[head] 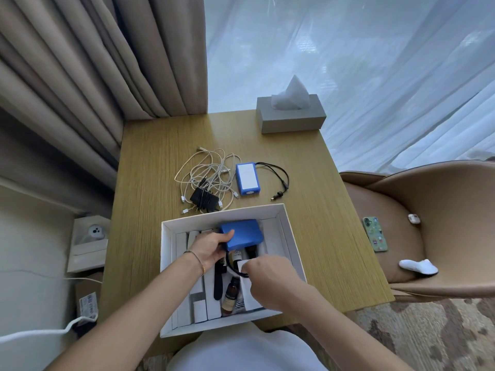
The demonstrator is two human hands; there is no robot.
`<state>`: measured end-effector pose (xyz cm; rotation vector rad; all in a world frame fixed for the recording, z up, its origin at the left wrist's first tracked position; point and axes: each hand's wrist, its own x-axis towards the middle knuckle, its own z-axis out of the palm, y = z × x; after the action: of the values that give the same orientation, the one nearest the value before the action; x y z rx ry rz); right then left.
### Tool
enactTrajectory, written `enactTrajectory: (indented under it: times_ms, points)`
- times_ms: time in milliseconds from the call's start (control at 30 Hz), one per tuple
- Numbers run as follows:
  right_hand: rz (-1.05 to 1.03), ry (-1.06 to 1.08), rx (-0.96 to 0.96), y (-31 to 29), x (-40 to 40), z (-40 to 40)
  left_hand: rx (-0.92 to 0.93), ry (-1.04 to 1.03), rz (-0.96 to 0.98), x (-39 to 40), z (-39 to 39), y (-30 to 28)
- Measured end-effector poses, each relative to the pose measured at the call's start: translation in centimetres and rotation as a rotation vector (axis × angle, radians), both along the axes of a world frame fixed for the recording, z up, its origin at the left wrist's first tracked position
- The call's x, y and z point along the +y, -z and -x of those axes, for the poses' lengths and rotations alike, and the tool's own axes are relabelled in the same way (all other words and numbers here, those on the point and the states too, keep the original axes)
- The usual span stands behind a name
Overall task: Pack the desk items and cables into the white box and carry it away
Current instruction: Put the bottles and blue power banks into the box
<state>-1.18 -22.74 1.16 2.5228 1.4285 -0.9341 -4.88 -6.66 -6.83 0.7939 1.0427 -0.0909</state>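
The open white box (pixel 292 236) sits at the desk's near edge. Inside it my left hand (pixel 210 246) grips a blue battery pack (pixel 242 235) at its left end. My right hand (pixel 267 274) pinches that pack's black cable (pixel 229 263) just below it. Also in the box lie a black comb (pixel 218 283), a brown bottle (pixel 231 295) and several white cartons. Behind the box on the desk lie a tangle of white cables (pixel 207 172), a black adapter (pixel 202 199) and a second blue battery pack (pixel 247 178) with a black lead (pixel 281 180).
A grey tissue box (pixel 290 119) stands at the desk's (pixel 150 183) far edge. To the right, a tan chair (pixel 442 210) holds a phone (pixel 375 234), an earbud case (pixel 413 218) and white socks (pixel 417 266). Curtains hang at left; boxes and a white cord lie on the floor.
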Motion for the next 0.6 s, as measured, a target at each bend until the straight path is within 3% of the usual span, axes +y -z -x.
enactTrajectory:
  times_ms: [233,600]
  points:
    - [-0.095,-0.268,-0.226,0.5,1.4,-1.3,0.089,0.116,-0.294,-0.5,-0.7,0.4]
    - [-0.225,-0.658,-0.293,4.3,1.0,-2.5,0.168,0.369,-0.523,0.0,-0.2,-0.2]
